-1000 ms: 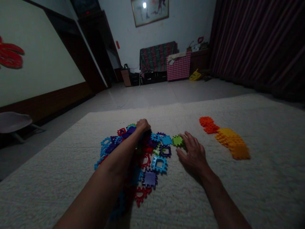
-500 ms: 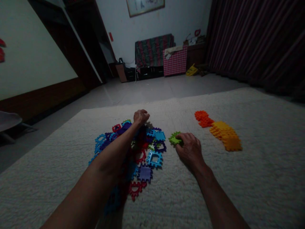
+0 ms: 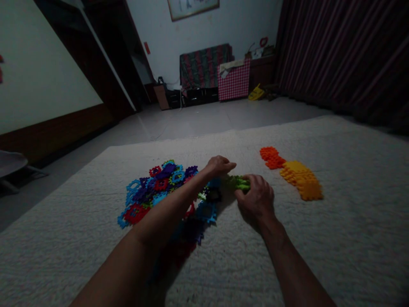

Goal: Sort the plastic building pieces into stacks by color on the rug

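My right hand (image 3: 257, 194) is closed on green interlocking tiles (image 3: 240, 182), its thumb on the near side and its fingers over the right end. The tiles look like a small stack just above the mat. Close to their left end is my left hand (image 3: 220, 165), back of the hand up, one finger pointing right. Its other fingers curl down out of sight, so what they grip is hidden. Under and beyond my left forearm spreads a pile of blue, purple and red tiles (image 3: 164, 184), partly covered by the arm and its shadow.
On the right lie a row of yellow tiles (image 3: 302, 181) and a smaller orange group (image 3: 271, 157). All rest on a pale quilted mat (image 3: 351, 238). Farther back stand a cloth-covered cabinet (image 3: 206, 66), a checked cloth (image 3: 234, 81) and a dark curtain (image 3: 338, 55).
My left hand has moved right from above the pile to beside the green tiles. Where one green tile showed in my right hand, a thicker green cluster now shows. My right hand has barely shifted.
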Motion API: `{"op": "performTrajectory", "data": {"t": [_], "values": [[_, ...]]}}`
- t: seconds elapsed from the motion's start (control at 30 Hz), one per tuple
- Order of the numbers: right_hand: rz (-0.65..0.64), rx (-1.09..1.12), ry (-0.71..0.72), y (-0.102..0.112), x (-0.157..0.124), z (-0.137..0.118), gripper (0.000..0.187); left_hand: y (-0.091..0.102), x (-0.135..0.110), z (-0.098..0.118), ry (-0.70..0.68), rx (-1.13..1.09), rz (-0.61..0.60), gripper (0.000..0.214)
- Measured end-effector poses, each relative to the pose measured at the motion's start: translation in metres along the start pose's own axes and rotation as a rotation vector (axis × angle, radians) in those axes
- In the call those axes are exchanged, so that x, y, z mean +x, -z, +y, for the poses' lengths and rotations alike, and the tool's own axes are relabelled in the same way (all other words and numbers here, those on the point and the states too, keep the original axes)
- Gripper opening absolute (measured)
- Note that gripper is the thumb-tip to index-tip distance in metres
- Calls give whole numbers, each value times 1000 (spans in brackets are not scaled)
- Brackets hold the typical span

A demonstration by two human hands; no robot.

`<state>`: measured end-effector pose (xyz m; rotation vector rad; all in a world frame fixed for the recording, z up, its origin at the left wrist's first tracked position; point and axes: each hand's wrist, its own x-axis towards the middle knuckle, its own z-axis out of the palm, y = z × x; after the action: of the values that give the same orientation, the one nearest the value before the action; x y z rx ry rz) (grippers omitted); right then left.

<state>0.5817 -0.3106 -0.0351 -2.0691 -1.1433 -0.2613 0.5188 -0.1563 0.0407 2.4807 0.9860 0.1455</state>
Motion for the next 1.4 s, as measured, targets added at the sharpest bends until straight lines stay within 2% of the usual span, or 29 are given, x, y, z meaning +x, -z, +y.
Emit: {"op": "performTrajectory", "data": {"t": [0.07, 0.13, 0.2, 0.27, 0.37, 0.47, 0.53, 0.6, 0.7, 0.83, 1.0, 1.13, 1.23, 1.3, 1.4], "values": [[-17, 22, 46, 0, -2, -4, 50, -2, -3, 2, -6, 51, 0, 36], [-40, 26, 84, 0, -3, -6, 58, -4, -7, 4, -10, 73, -15, 29], [-67, 20, 97, 1, -3, -6, 53, -8, -10, 5, -16, 63, -46, 25], [-98, 9, 98, 1, -2, -5, 40, -10, -13, 5, -26, 37, -59, 28], [-110, 1, 86, 0, 0, -3, 25, 0, -12, -9, -33, 21, 15, 36], [-75, 11, 81, -1, 1, -1, 24, 27, -6, -43, 61, 120, 240, 37], [-58, 8, 84, -3, 1, 1, 24, 49, -1, -74, 279, 182, 386, 37], [-43, -6, 82, -6, 1, 4, 26, 68, 1, -105, 429, 205, 456, 40], [-26, -15, 99, -10, 3, 8, 28, 81, 2, -143, 624, 199, 487, 44], [-26, -20, 108, -12, 4, 10, 27, 72, 7, -171, 761, 154, 425, 46], [-44, -26, 101, -11, 4, 10, 28, 64, 15, -184, 710, 144, 396, 44], [-36, -14, 90, -11, 4, 10, 28, 78, 16, -183, 626, 104, 400, 37], [-42, -19, 99, -9, 4, 7, 27, 89, 12, -176, 510, 46, 437, 35], [-52, -17, 103, -6, 4, 5, 26, 90, 9, -170, 413, -71, 469, 33], [-61, -12, 89, -4, 4, 3, 27, 84, 4, -161, 255, -397, 539, 22]]}}
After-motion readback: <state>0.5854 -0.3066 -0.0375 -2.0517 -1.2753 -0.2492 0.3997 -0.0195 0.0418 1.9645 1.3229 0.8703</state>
